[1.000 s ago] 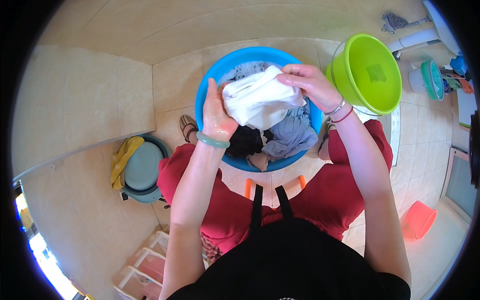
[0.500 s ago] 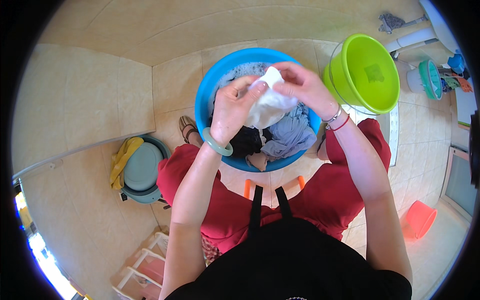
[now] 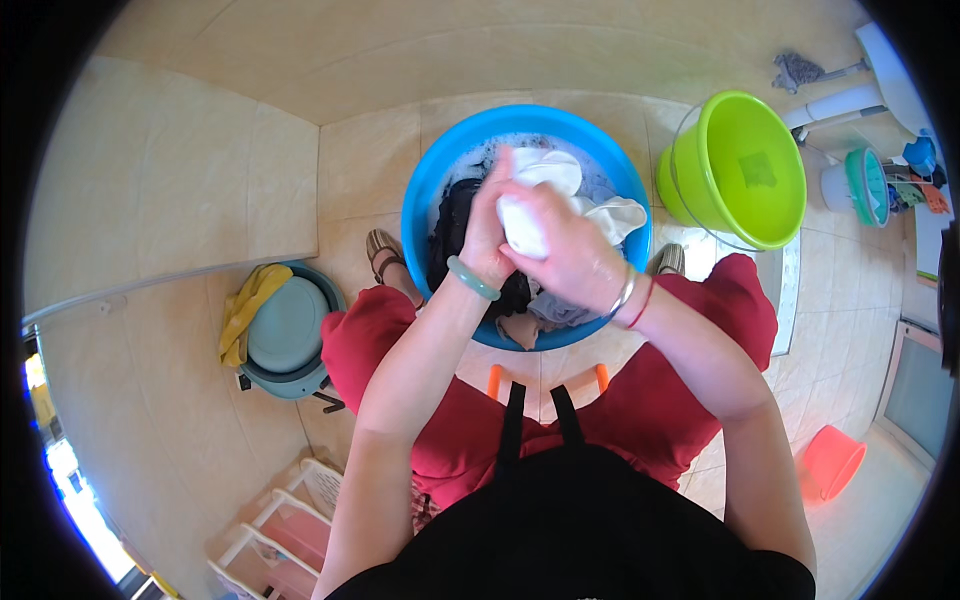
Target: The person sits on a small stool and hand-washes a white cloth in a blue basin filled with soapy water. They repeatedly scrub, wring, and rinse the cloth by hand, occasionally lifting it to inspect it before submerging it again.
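Over the blue basin [image 3: 425, 160], my two hands press together around a wet white cloth garment [image 3: 525, 228]. My left hand [image 3: 486, 222] closes on it from the left, with a pale green bangle at the wrist. My right hand [image 3: 578, 255], slightly blurred, wraps over it from the right. White folds spread out beyond the fingers; the garment's exact kind cannot be made out. Below, black clothes [image 3: 455, 225] and grey-blue cloth [image 3: 560, 310] lie in sudsy water [image 3: 470, 160]. A beige piece of cloth [image 3: 518, 330] rests at the basin's near rim.
To the right of the basin stands a lime-green bucket [image 3: 690, 170]. Left of my knee are stacked grey-green basins [image 3: 290, 325] with a yellow cloth [image 3: 245, 310] over the rim. A coral bucket [image 3: 832, 465] sits at lower right, a white rack [image 3: 270, 530] at lower left.
My hands have gone from holding the white garment spread between the fingertips to clasping it bunched between the palms. They have come slightly closer to me, and the view has shifted a little.
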